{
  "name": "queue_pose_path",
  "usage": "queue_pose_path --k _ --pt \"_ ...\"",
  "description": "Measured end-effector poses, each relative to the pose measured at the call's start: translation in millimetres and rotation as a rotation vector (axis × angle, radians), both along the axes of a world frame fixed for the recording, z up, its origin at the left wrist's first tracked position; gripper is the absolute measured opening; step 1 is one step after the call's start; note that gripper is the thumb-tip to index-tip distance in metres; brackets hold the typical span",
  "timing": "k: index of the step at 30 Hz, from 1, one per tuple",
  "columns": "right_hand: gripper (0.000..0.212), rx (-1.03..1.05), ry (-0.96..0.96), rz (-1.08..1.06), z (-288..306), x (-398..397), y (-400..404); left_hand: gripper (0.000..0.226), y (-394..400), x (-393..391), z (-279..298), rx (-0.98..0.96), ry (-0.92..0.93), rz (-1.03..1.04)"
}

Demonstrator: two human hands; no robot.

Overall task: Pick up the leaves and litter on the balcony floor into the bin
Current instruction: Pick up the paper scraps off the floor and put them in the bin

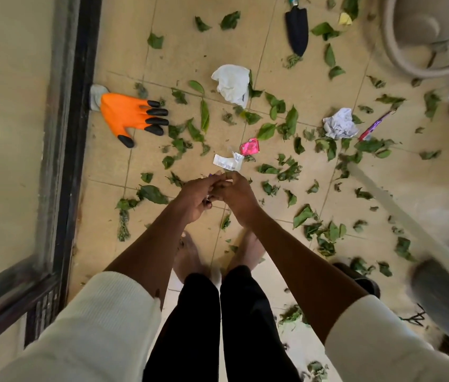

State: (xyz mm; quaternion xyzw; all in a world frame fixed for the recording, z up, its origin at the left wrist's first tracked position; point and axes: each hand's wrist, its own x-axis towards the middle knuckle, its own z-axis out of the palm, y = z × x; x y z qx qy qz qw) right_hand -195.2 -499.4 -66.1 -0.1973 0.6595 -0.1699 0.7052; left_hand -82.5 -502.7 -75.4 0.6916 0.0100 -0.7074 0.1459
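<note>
Litter lies just ahead of both hands, fingertips joined over the floor.

The left hand (197,198) and right hand (235,198) meet with fingers curled together, perhaps pinching a small scrap; I cannot tell what. The white paper slip (227,161) lies just beyond the fingertips, long axis crosswise, equally near both; the pink wrapper (250,147) just past it. Leaves (289,172) scatter all around. An orange glove (129,117) sits ahead-left, a trowel (297,31) far ahead. No bin clearly visible.
</note>
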Motion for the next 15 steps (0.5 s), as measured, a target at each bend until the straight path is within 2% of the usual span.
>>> queue_pose_path --k 3,5,6,7,8,9,11,12,13,15 --pt "0.014 0.043 -0.19 -0.118 6.3 -8.6 -12.2 0.014 -6.5 -5.1 -1.1 -0.041 -0.033 0.079" --pt "0.012 0.05 -0.104 -0.27 0.0 -15.6 -19.6 0.011 -10.7 -6.7 -1.5 -0.096 -0.132 0.258" --pt "0.012 0.017 0.045 -0.255 -9.5 -20.1 -21.4 0.015 -13.6 -6.6 -1.4 -0.115 -0.156 0.374" --pt "0.011 -0.054 0.253 -0.121 -21.0 -24.7 -23.3 0.014 -15.6 -5.5 -4.7 -0.141 -0.175 0.441" --pt "0.018 -0.136 0.46 0.123 -32.2 -27.8 -23.9 0.009 -17.4 -4.6 -8.7 -0.167 -0.209 0.437" --pt "0.032 -0.199 0.581 0.408 -43.5 -29.3 -23.3 0.008 -18.9 -3.7 -10.3 -0.18 -0.244 0.4" --pt "0.053 -0.251 0.656 0.894 -56.0 -30.6 -24.3 0.016 -19.1 -3.2 -15.6 -0.171 -0.283 0.39" --pt "0.058 -0.278 0.668 1.064 -59.1 -31.1 -27.8 0.018 -19.7 -2.7 -16.9 -0.163 -0.288 0.389" --pt "0.061 -0.282 0.659 1.174 -63.6 -31.2 -31.9 0.018 -20.4 -1.5 -20.0 -0.17 -0.291 0.367" --pt "0.065 -0.245 0.649 1.264 -69.6 -30.4 -37.0 0.023 -20.8 -0.1 -19.9 -0.17 -0.271 0.329"
